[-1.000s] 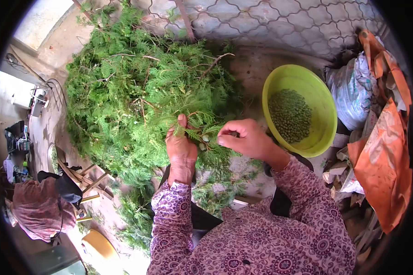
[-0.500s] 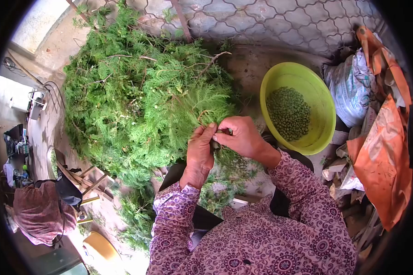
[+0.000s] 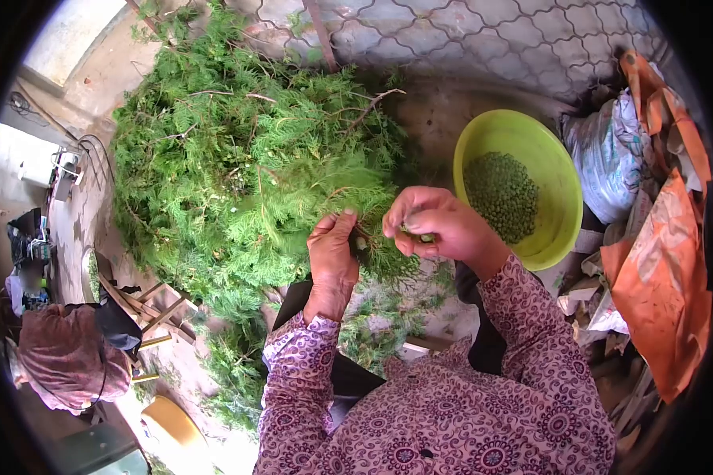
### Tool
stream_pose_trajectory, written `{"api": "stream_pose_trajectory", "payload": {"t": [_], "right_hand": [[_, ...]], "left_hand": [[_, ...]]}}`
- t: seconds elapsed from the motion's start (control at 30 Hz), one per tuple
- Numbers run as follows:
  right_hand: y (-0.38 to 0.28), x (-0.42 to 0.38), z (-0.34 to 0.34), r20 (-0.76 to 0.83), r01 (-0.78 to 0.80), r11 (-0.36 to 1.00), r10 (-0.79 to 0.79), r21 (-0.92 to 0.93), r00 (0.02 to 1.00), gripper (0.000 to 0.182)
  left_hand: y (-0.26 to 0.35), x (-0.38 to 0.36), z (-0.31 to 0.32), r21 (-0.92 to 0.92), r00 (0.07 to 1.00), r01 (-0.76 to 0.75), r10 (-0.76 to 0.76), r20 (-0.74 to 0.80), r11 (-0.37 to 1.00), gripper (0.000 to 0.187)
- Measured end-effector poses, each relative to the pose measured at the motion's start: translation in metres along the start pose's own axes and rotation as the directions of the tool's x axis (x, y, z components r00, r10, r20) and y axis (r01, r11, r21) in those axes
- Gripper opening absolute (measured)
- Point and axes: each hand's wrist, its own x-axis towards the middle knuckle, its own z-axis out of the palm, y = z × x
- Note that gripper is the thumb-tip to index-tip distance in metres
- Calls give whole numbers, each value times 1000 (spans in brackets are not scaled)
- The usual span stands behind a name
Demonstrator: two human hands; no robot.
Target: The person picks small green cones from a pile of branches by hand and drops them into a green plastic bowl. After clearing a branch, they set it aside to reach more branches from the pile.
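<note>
Feathery green branches (image 3: 206,174) lie in a large heap in front of me. My left hand (image 3: 333,253) is closed on a leafy sprig (image 3: 337,186) at the heap's near right edge, thumb pointing up. Just to its right, apart from it, my right hand (image 3: 436,226) is curled with small green cones (image 3: 427,237) showing between its fingers. Beyond that hand stands a yellow-green basin (image 3: 562,190), with many small round green cones (image 3: 501,194) gathered in it.
Wire mesh (image 3: 467,39) runs along the back. White sacks (image 3: 606,158) and orange sheeting (image 3: 661,285) are at the right. A wooden frame (image 3: 162,309), a yellow tub (image 3: 173,423) and a cloth-covered object (image 3: 71,356) are at the left.
My right hand has pulled away from my left, up and to the right, and green cones now show in its fingers. My left hand has shifted slightly left, still on the sprig.
</note>
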Motion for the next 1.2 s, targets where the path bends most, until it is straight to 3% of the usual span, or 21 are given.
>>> {"api": "stream_pose_trajectory", "payload": {"t": [0.07, 0.1, 0.13, 0.2, 0.27, 0.33, 0.4, 0.57, 0.63, 0.67, 0.73, 0.8, 0.87, 0.9, 0.93, 0.97, 1.0, 1.03, 1.1, 1.17, 1.2], "right_hand": [[6, 1, -2, -4, -1, 839, -2, -544, 1000, 14], [20, 6, -5, 32, 135, 612, -176, -779, 984, 20], [31, 6, -6, 30, 135, 614, -178, -777, 984, 20], [43, 6, -6, 218, 286, 126, -387, -950, 896, 21], [46, 7, -5, 207, 268, 93, -413, -959, 887, 27], [46, 11, -6, 223, 141, -200, -479, -969, 849, 32], [46, 10, -6, 216, 131, -204, -481, -970, 850, 32], [41, 10, -9, 242, 179, -180, -440, -967, 865, 22], [26, 6, -1, 290, 350, 364, -211, -863, 934, 13], [22, 5, -2, 293, 352, 361, -209, -863, 933, 13], [11, -1, -9, 300, 383, 466, -244, -798, 922, 6], [-16, -8, -19, 64, 332, 469, -500, -818, 863, 9], [-41, -17, -40, -129, 292, 473, -675, -832, 726, 15], [-47, -23, -63, -113, 202, 304, -766, -931, 633, 18], [-50, -28, -88, -69, 83, 134, -842, -987, 536, 22], [-52, -32, -110, -70, 83, 136, -840, -987, 538, 22], [-53, -36, -129, 70, -283, -220, -885, -933, 459, 22], [-54, -38, -133, 235, -609, -479, -868, -632, 437, 23], [-60, -38, -132, 284, -604, -486, -870, -632, 403, 22], [-62, -37, -128, 333, -596, -495, -868, -633, 367, 21], [-59, -37, -125, 95, -380, -274, -899, -884, 427, 19]], "left_hand": [[5, -2, 5, -12, 998, 9, -10, -67, 1000, 15], [4, -1, 3, -9, 998, 9, -10, -68, 1000, 15], [1, 0, 0, -37, 999, 16, -17, -43, 999, 13], [-4, 3, -2, -90, 999, 33, -33, 10, 995, 9], [-10, -1, 2, -54, 1000, 2, -3, -16, 999, 8], [-13, -3, 3, -25, 999, -35, 34, -42, 999, 7], [-13, -6, 0, -14, 996, -16, 17, 86, 1000, 4], [-21, 7, -12, -61, 998, 63, -61, 30, 996, 2], [-18, 10, -15, -101, 991, 126, -121, 51, 987, 3], [-13, 14, -17, -112, 992, 119, -114, 47, 987, 5], [-4, 15, -14, -124, 994, 107, -103, 42, 986, 6], [13, 3, 0, -243, 975, 217, -201, 89, 945, 11], [18, 2, 2, -254, 949, 315, -305, 79, 915, 20], [12, 12, -11, -375, 848, 371, -145, 510, 850, 23], [4, 21, -22, -440, 583, 471, 105, 806, 765, 26], [-5, 32, -26, -485, 511, 492, 211, 833, 723, 30], [-6, 34, -25, -486, 515, 493, 209, 831, 722, 30], [-7, 36, -24, -478, 466, 495, 243, 851, 726, 29], [-5, 41, -20, -438, 357, 513, 281, 891, 738, 27], [-3, 35, -16, -473, 415, 477, 285, 864, 740, 27], [-3, 31, -14, -501, 472, 443, 282, 835, 743, 26]]}}
